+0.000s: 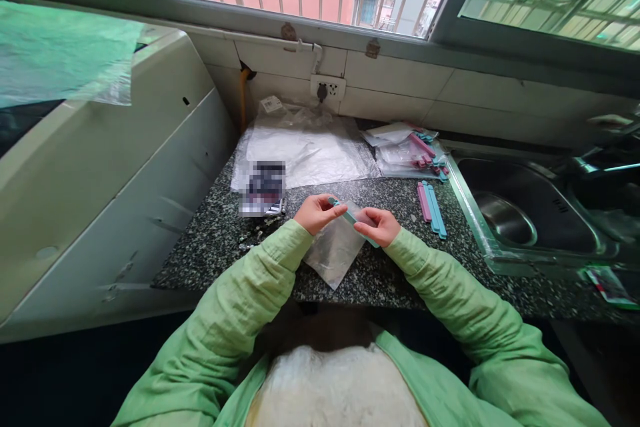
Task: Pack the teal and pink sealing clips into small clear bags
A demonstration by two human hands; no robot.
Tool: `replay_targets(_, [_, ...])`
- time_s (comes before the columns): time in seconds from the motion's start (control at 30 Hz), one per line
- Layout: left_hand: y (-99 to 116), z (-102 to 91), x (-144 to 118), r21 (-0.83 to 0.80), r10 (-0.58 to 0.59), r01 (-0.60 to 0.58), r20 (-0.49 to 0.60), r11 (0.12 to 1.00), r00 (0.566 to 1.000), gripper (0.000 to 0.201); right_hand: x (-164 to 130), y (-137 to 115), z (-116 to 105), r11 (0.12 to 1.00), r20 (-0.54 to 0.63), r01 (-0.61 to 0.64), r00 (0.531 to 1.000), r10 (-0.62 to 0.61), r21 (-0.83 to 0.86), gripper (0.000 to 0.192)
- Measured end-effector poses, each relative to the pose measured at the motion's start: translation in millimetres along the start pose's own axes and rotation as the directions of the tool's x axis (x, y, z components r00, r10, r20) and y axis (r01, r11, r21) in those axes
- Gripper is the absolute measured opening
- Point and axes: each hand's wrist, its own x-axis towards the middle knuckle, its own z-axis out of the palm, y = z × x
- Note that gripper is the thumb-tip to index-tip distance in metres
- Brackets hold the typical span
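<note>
Over the front of the counter, my left hand (320, 212) pinches the upper left end of a teal bag sealing clip (351, 216). My right hand (380, 225) has its fingers closed on the clip's lower right end. The clip lies slantwise across a small clear plastic bag (334, 255), whose body hangs below it toward me. Part of the bag shows above the clip, between my hands. To the right on the counter lie a pink clip (424, 202) and blue clips (434, 210) side by side.
Clear bags with pink and blue clips (413, 150) are piled near the wall. A large plastic sheet (310, 150) covers the back of the granite counter (210, 250). A blurred-out item (263, 188) lies left. The steel sink (480, 240) is right; a pale appliance (165, 113) stands left.
</note>
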Motion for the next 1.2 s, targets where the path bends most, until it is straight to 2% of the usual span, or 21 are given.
replay_targets(0.27, [6.9, 2.8, -1.0, -0.048, -0.001, 0.0, -0.02, 0.999, 1.0, 0.042, 0.1, -0.5, 0.2, 0.998, -0.096, 0.046, 0.994, -0.05, -0.042, 0.029])
replay_targets(0.77, [8.0, 3.3, -1.5, -0.025, 0.012, -0.013, -0.055, 1.0, 0.998, 0.043, 0.8, 2.4, 0.6, 0.995, -0.117, 0.061, 0.991, -0.07, -0.078, 0.025])
replay_targets(0.97, [6.6, 3.7, -0.1, -0.031, 0.008, -0.011, -0.081, 0.999, 0.997, 0.044, 1.3, 4.6, -0.4, 0.983, -0.173, 0.1, 0.977, -0.126, -0.153, 0.021])
replay_targets(1.2, [-1.3, 0.2, 2.4, 0.086, -0.079, 0.073, 0.071, 0.994, 0.994, 0.041, 1.6, 6.7, -10.1, 0.937, -0.222, 0.226, 0.932, -0.287, -0.266, 0.022])
